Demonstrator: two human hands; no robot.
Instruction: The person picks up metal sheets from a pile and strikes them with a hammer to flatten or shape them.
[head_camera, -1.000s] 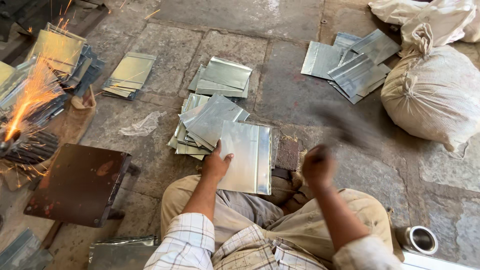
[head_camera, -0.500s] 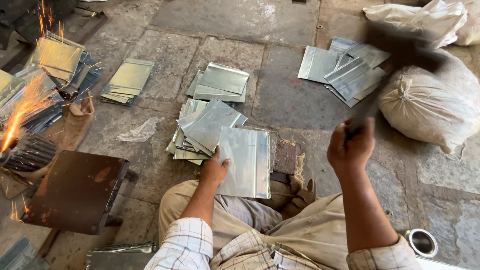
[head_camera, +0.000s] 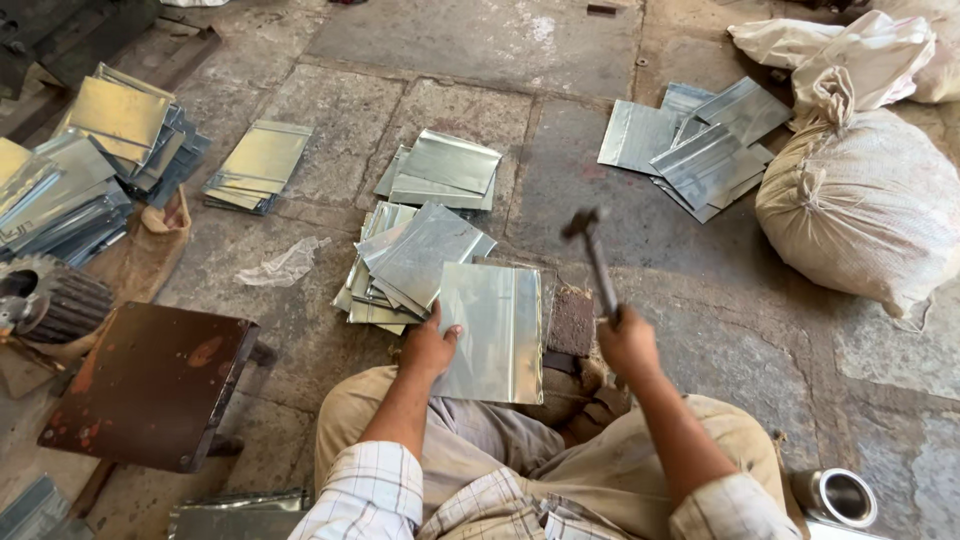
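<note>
I sit on a stone floor with a shiny metal sheet (head_camera: 495, 330) lying flat in front of my knees. My left hand (head_camera: 430, 345) presses down on the sheet's near left edge, fingers spread. My right hand (head_camera: 625, 340) grips the handle of a hammer (head_camera: 592, 245), whose head is raised above the floor just right of the sheet. A small dark block (head_camera: 572, 322) lies beside the sheet's right edge, under the hammer.
Stacks of metal sheets lie beyond (head_camera: 415, 265), (head_camera: 445, 170), at the far right (head_camera: 690, 145) and far left (head_camera: 90, 160). A tied white sack (head_camera: 865, 200) sits right. A rusty low stool (head_camera: 150, 385) stands left; a steel cup (head_camera: 835, 495) is near my right knee.
My right hand swung the hammer up high to the right, then brought it down toward the sheet's right edge. Sparks at the left have stopped. My left hand stayed on the sheet.
</note>
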